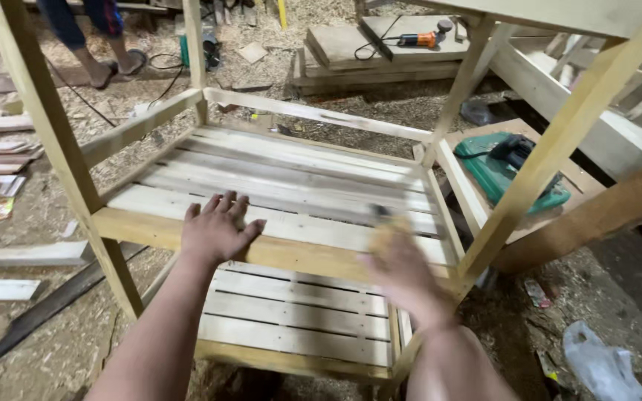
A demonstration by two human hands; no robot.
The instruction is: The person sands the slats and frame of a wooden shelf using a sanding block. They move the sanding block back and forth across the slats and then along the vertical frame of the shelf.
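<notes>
A pale wooden rack with slatted shelves (291, 178) stands in front of me, with four upright posts. My left hand (217, 226) rests flat, fingers spread, on the front slat of the middle shelf. My right hand (403, 275) is blurred by motion over the front right of that shelf, and it seems to hold a small tan block with a dark tip (383, 223) against the wood; I cannot make out what it is. A lower slatted shelf (291, 319) shows beneath my arms.
Sawdust covers the floor. A green power tool (503, 167) lies on a board at the right. An orange tool (417, 38) sits on stacked boards behind the rack. Another person's feet (109, 67) stand at the back left. Loose planks (9, 256) lie at the left.
</notes>
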